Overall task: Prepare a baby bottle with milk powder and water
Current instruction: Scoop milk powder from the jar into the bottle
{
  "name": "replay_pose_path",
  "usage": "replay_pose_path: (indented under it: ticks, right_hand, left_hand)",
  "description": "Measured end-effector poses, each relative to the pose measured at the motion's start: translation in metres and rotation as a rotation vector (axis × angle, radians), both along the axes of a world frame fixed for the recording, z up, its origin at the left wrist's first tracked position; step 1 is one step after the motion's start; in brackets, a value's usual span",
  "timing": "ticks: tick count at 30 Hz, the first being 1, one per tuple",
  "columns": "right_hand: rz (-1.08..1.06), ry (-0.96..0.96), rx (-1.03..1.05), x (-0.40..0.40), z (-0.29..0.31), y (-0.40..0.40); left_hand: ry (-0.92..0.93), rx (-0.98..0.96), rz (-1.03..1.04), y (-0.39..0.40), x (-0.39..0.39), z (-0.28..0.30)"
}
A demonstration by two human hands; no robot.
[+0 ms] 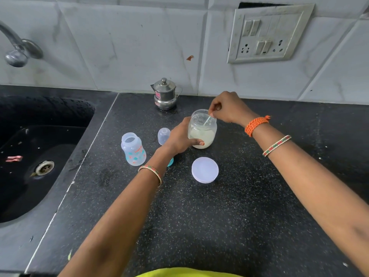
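A clear jar (pixel 202 129), half full of white milk powder, stands open on the black counter. My left hand (pixel 179 137) grips its left side. My right hand (pixel 228 108) is above the jar's mouth, pinching the handle of a pale spoon (pixel 208 120) that reaches down into the jar. The jar's white round lid (pixel 204 170) lies flat in front of it. An open, empty baby bottle (pixel 133 148) with coloured print stands to the left. Its clear cap (pixel 163 135) stands between bottle and jar. A teal part (pixel 170 162) peeks out under my left wrist.
A small steel lidded pot (pixel 165 94) stands at the back by the tiled wall. A black sink (pixel 38 156) with a drain lies to the left, with a tap (pixel 17 50) above it. A switch and socket panel (pixel 268 34) is on the wall.
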State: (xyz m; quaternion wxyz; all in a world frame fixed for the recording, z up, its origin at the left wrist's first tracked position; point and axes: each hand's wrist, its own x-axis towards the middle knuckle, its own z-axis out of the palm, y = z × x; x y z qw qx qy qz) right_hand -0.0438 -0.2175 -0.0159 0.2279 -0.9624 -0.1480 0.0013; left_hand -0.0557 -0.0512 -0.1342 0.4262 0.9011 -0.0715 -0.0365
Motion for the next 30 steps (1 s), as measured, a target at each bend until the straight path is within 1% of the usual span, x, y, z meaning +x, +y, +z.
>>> replay_pose_path:
  ticks: [4, 8, 15, 17, 20, 25, 30]
  right_hand:
    - [0.054, -0.016, -0.080, -0.002, -0.004, 0.010]
    - [0.108, -0.109, -0.126, -0.003, -0.010, 0.016]
    - [0.068, -0.176, -0.141, -0.001, -0.020, 0.023]
    - [0.061, -0.137, -0.147, -0.002, -0.021, 0.024]
    - [0.061, -0.012, -0.107, 0.000, -0.019, 0.025]
    - [-0.029, 0.179, 0.081, 0.003, -0.012, 0.021]
    - [-0.134, 0.207, 0.234, 0.006, -0.002, 0.006]
  left_hand:
    - [0.003, 0.001, 0.005, 0.000, -0.001, 0.000]
    - [0.002, -0.006, 0.001, -0.001, -0.003, 0.001]
    - [-0.009, 0.002, -0.004, 0.000, -0.004, 0.004]
    - [-0.007, 0.005, -0.003, 0.000, -0.004, 0.003]
    - [0.000, 0.010, 0.001, -0.001, -0.004, 0.004]
    - [0.013, 0.018, 0.001, -0.001, -0.004, 0.004]
    - [0.036, 0.024, -0.002, -0.001, -0.004, 0.005]
